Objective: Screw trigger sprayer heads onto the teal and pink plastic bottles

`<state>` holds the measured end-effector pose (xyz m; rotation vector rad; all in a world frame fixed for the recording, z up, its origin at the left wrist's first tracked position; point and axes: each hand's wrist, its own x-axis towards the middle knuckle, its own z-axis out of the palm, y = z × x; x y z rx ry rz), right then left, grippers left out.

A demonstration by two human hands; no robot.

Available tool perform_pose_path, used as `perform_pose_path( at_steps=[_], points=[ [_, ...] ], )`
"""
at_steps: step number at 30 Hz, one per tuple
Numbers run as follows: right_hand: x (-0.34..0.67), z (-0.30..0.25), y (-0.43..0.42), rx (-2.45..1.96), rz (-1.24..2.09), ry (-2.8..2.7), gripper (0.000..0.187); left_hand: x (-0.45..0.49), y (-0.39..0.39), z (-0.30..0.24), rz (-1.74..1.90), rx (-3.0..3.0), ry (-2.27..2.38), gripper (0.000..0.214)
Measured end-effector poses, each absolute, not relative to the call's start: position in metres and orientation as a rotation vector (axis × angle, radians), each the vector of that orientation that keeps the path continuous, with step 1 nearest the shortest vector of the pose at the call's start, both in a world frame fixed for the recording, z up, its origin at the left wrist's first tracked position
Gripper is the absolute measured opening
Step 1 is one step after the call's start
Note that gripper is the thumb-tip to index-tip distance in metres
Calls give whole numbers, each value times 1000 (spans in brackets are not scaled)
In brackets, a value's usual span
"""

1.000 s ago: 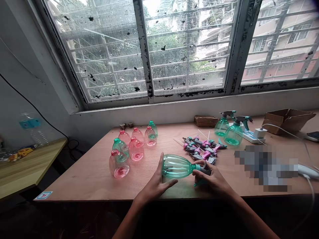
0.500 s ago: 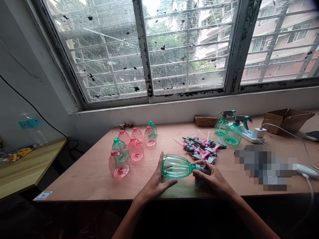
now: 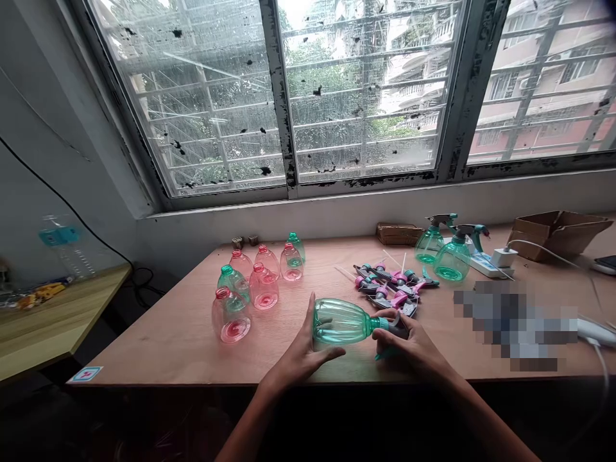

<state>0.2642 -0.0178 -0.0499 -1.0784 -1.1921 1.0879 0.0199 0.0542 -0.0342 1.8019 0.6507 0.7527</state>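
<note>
The green bottle (image 3: 341, 321) is held sideways over the table (image 3: 168, 350), its long way running left to right. The left hand (image 3: 299, 351) holds its bottom; the right hand (image 3: 414, 345), at the neck end, grips the gray spray top (image 3: 397, 328).

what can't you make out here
- Much of the spray head on the held green bottle: head view, covered by the right hand.
- Exact number of spray heads in the pile: head view, they overlap.
- Whatever lies under the pixelated patch: head view, masked by the blocks.
- Full shape of the dark object at far right: head view, cut off by the picture's edge.
</note>
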Motion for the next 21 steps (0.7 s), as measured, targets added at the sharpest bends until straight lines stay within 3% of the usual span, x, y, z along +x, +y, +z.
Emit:
perform_pose_path(
  at_steps=[5,12,17,21],
  points=[
    [264,-48,-17,-1098,1066,-1217,45,21,56,-32,761,1804,618,101],
    [264,-49,-17,-1104,1048,-1226,46,20,59,-38,783,1846,654,113],
    [263,-46,-17,-1131,1037,-1227,49,20,61,-34,781,1881,618,68],
    [262,-43,-18,-1137,1039,-1203,49,22,63,-38,828,1896,620,92]
  ],
)
